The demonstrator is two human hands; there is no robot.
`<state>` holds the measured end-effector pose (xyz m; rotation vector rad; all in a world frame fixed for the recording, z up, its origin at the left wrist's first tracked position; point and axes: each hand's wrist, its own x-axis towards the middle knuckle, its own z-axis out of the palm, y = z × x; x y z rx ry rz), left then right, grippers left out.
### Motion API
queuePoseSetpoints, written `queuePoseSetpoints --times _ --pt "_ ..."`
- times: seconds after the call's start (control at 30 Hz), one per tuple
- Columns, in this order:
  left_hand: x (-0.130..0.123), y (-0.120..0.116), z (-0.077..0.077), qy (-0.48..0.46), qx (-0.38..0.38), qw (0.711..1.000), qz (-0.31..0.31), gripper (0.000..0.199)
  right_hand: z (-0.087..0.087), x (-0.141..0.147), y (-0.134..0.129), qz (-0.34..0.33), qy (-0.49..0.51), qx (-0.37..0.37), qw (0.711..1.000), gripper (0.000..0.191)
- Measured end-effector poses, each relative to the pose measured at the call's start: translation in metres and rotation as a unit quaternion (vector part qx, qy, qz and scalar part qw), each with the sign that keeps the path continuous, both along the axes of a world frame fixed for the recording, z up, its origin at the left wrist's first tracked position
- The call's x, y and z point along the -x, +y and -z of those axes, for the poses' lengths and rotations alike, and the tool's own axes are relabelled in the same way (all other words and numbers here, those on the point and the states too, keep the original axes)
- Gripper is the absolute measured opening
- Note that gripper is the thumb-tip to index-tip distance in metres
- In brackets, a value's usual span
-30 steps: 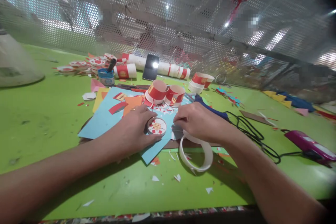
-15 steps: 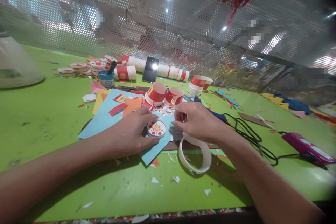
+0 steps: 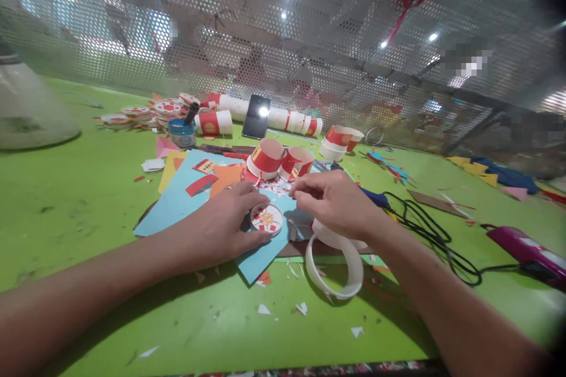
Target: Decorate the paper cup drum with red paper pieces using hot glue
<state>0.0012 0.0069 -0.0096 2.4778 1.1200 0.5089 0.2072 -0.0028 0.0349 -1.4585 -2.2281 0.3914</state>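
Observation:
My left hand [image 3: 234, 218] curls around a small round white disc [image 3: 266, 219] with a yellow centre and red pieces, thumb and fingers at its edge. The disc lies on light blue paper [image 3: 177, 206]. To its right, my right hand [image 3: 325, 197] hovers over the paper with thumb and fingertips drawn together; anything between them is too small to tell. Below that hand are white cup rings [image 3: 354, 268]. Just beyond both hands stand cut red-and-white cup pieces [image 3: 267, 159], with small red and white scraps around them.
Behind are a blue jar [image 3: 181, 132], a phone [image 3: 256, 116], a long stack of cups [image 3: 278, 118] and decorated discs [image 3: 168, 107]. On the right lie a black cable [image 3: 418, 230] and a magenta tool [image 3: 526, 253]. Paper scraps dot the green table [image 3: 186, 330].
The view has shifted slightly, so the table items sit a little further right. My right hand's fingers have shifted slightly over the paper. My left hand stays at the disc.

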Motion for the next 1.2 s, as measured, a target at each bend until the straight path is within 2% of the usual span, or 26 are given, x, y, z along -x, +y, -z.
queuePoseSetpoints --times 0.13,0.27,0.43,0.53,0.73,0.87,1.2 --pt "0.000 0.001 0.001 -0.006 -0.007 1.000 0.007 0.037 -0.001 -0.001 0.000 0.000 -0.030 -0.012 0.999 0.033" --pt "-0.001 0.001 0.001 -0.003 -0.009 1.000 0.001 0.038 -0.002 -0.003 0.000 0.006 -0.028 0.011 1.000 0.015" --pt "-0.001 0.001 0.000 -0.010 0.001 1.000 -0.014 0.045 -0.001 -0.003 0.001 0.012 -0.007 0.027 1.000 0.012" --pt "-0.001 -0.001 -0.001 -0.057 -0.009 0.998 -0.023 0.051 -0.001 0.000 -0.001 0.017 0.029 0.028 0.999 0.011" --pt "-0.011 -0.006 -0.009 -0.158 -0.041 0.986 -0.022 0.030 -0.001 0.009 -0.009 -0.014 0.093 -0.010 0.996 0.010" --pt "-0.014 -0.006 -0.012 -0.156 0.000 0.987 -0.044 0.017 0.001 0.015 -0.013 -0.040 0.123 -0.020 0.991 0.011" --pt "-0.007 -0.004 -0.011 -0.224 0.161 0.956 -0.101 0.024 0.000 0.014 -0.012 -0.029 0.120 -0.026 0.992 0.011"
